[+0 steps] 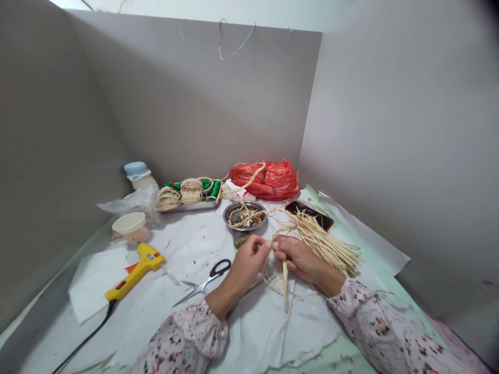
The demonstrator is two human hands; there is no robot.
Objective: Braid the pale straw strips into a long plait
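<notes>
My left hand (251, 259) and my right hand (298, 254) meet near the middle of the table, their fingertips pinched on a thin straw braid (286, 228). Loose straw ends (286, 291) hang below my right hand. From my fingers the braid runs up toward a round metal dish (226, 214), which holds straw scraps and part of a braid. A bundle of pale straw strands (327, 241) lies just right of my right hand, partly over a black phone (307, 213). Black-handled scissors (206, 283) rest left of my left hand.
A yellow glue gun (136, 272) with a black cord, a white tub (129, 223) and a blue-lidded bottle (141, 175) stand or lie at left. Behind are a metal tray (195, 206) of braid coils and green thread, and a red plastic bag (268, 182). Grey panels enclose the table.
</notes>
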